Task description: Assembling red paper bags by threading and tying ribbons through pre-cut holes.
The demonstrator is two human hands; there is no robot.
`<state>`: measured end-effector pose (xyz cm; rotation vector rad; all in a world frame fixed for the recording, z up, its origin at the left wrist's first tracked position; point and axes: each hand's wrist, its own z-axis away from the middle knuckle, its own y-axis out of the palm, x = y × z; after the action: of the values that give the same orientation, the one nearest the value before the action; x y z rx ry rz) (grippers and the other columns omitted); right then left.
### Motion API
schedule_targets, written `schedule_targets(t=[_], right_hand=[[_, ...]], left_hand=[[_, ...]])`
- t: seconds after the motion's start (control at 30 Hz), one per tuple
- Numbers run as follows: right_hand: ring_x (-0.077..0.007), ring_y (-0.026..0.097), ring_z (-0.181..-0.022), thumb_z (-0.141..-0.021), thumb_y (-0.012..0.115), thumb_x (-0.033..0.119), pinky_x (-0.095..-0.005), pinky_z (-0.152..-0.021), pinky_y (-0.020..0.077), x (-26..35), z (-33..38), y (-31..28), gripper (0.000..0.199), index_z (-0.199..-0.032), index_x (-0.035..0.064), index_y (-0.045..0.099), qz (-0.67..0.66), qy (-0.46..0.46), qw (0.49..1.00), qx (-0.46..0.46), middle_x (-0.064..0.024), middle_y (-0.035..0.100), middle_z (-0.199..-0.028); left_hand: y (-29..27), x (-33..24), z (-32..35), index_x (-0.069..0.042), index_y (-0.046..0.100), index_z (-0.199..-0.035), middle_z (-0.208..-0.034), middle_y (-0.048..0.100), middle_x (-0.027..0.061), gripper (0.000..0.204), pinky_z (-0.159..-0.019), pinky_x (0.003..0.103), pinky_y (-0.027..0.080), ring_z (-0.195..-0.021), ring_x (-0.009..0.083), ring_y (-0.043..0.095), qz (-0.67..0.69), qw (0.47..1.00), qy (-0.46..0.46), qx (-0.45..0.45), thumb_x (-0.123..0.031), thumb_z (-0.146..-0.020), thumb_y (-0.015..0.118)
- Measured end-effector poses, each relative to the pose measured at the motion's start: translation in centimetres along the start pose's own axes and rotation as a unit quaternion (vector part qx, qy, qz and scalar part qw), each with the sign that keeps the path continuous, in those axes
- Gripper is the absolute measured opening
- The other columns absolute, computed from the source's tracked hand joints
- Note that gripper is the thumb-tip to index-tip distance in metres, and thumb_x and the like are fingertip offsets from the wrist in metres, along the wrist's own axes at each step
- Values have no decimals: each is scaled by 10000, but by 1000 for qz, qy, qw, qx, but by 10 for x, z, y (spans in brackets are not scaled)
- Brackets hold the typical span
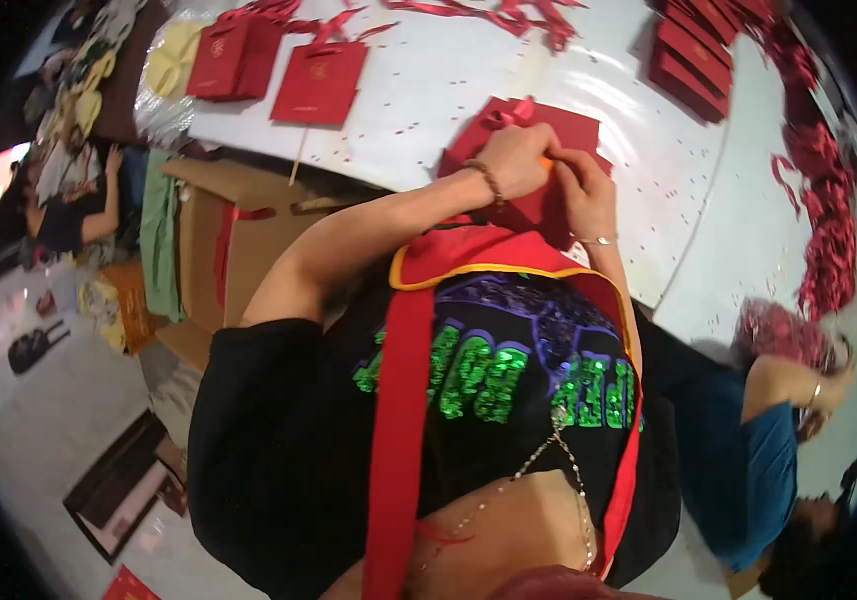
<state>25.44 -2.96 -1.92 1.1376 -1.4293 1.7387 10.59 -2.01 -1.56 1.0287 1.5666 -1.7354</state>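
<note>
Far left on the white table (468,90), two red gift bags (278,65) stand beside a cardboard box (238,240) below the table edge. At centre, the left hand (516,160) is curled into a loose fist on a flat red bag (548,125), pinching its ribbon bow (508,115) (the fingertips are hidden). Just right, touching it, the right hand (583,190) presses down on the same bag, fingers bent. Far right, stacked red bags (693,55) and a ribbon heap (828,220) lie near another person (768,470)
</note>
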Motion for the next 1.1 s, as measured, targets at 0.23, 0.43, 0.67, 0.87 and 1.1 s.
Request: schedule_targets(t=[0.23, 0.43, 0.67, 0.87, 1.1], right_hand=[[-77, 534, -587, -802, 598, 114, -234, -539, 431, -9, -2, 1, 178, -952, 20, 582, -80, 28, 996, -3, -42, 586, -651], [-276, 559, -566, -747, 630, 145, -335, -539, 439, 0, -2, 6, 219, -930, 38, 572, 11, 23, 1000, -8, -138, 598, -672], [-164, 552, -584, -771, 592, 101, -279, -548, 434, -11, 1, -6, 208, -958, 16, 559, -72, 67, 995, 24, -114, 603, -695], [-93, 522, -593, -782, 588, 82, -245, -534, 418, -15, 2, -7, 208, -976, 13, 558, -99, 67, 992, 28, -56, 582, -682], [-58, 511, -653, -826, 576, 76, -195, -577, 405, -23, -5, -15, 211, -1024, 17, 533, -253, 198, 945, 68, 8, 569, -770]], left_hand=[[-9, -3, 0, -43, 607, -802, -759, 627, 148, 117, -659, 375, 485, -735, 297, 614, 56, 991, -109, 45, -115, -723, 560], [-5, 1, 6, -32, 601, -819, -616, 605, 117, 128, -491, 308, 464, -539, 203, 607, 173, 969, -175, 21, -35, -695, 571], [13, -2, 7, -46, 558, -909, -619, 581, 75, 150, -447, 281, 411, -506, 150, 553, 93, 992, -79, -11, -20, -765, 521], [11, -10, 9, -52, 513, -933, -665, 583, 142, 189, -545, 395, 428, -629, 311, 583, 5, 999, -32, -34, -14, -748, 501], [-17, -5, -4, -40, 501, -989, -743, 587, 67, 171, -480, 194, 420, -549, 83, 520, 270, 956, -112, -29, -16, -820, 494]])
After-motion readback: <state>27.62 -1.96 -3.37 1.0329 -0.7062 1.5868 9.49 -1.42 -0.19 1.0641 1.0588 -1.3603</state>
